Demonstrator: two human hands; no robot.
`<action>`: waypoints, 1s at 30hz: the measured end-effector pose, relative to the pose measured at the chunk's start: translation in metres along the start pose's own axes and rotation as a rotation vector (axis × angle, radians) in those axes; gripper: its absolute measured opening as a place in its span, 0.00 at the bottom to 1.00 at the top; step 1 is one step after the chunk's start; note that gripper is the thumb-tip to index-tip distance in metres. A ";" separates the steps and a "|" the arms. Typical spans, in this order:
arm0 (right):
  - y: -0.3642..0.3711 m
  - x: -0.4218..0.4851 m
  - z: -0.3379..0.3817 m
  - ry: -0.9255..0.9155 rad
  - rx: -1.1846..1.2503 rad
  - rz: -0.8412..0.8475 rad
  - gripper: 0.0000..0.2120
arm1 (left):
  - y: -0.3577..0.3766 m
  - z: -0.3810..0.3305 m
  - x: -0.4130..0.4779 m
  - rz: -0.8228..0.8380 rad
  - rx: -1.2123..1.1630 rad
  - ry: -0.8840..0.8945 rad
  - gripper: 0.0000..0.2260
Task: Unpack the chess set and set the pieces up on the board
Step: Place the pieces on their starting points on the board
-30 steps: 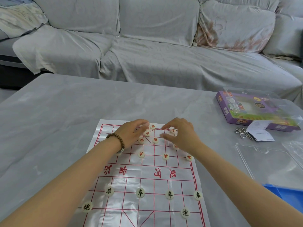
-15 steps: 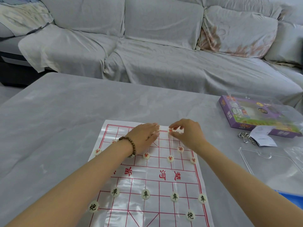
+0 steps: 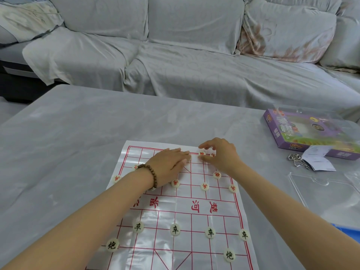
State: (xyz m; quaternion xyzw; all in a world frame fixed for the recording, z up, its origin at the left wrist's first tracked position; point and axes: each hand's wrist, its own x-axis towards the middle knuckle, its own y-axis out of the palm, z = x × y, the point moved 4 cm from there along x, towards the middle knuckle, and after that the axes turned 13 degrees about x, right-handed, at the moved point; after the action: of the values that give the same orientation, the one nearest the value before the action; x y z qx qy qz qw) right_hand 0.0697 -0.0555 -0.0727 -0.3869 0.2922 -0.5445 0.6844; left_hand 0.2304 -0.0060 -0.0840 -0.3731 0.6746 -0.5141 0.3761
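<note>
A plastic chess board with red lines lies on the grey table. Round cream pieces with black characters stand in its near half. Red-lettered pieces stand in rows past the middle band. My left hand, with a bead bracelet on the wrist, rests flat with straight fingers on the far rows; whatever lies under it is hidden. My right hand is at the far edge line, thumb and forefinger pinching a red-lettered piece. A second red piece shows under its palm.
A purple game box under a clear cover lies at the table's right. In front of it are metal rings, a paper slip and a clear plastic lid. Something blue shows at the right edge. A covered sofa stands behind.
Both hands have moved from the cluster of red pieces to the board's far edge row. My left hand has flattened onto the board. My right hand now pinches a red piece there.
</note>
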 end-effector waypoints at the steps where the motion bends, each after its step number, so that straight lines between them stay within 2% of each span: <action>1: 0.000 -0.002 0.004 -0.029 0.010 -0.009 0.13 | -0.002 0.001 -0.003 -0.020 -0.036 -0.004 0.18; 5: 0.009 -0.013 0.024 -0.159 0.030 0.102 0.15 | -0.016 0.013 -0.017 -0.147 -0.201 -0.096 0.16; 8: 0.013 -0.015 0.032 -0.201 -0.030 0.136 0.15 | -0.025 0.020 -0.027 -0.223 -0.233 -0.160 0.15; 15: 0.011 -0.008 0.029 -0.175 -0.113 0.071 0.11 | -0.023 0.022 -0.028 -0.176 -0.177 -0.197 0.16; 20: 0.010 -0.006 0.025 -0.187 -0.091 0.079 0.17 | -0.022 0.020 -0.021 -0.161 -0.150 -0.206 0.16; 23: 0.009 -0.006 0.023 -0.211 -0.130 0.094 0.14 | -0.023 0.021 -0.016 -0.152 -0.147 -0.222 0.16; 30: 0.012 0.004 0.020 -0.150 -0.105 -0.008 0.13 | -0.022 0.026 -0.013 -0.162 -0.131 -0.224 0.15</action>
State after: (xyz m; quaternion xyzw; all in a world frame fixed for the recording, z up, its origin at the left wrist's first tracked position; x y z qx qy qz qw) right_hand 0.0938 -0.0533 -0.0724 -0.4632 0.2667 -0.5004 0.6811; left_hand 0.2617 -0.0095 -0.0659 -0.5052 0.6282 -0.4526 0.3811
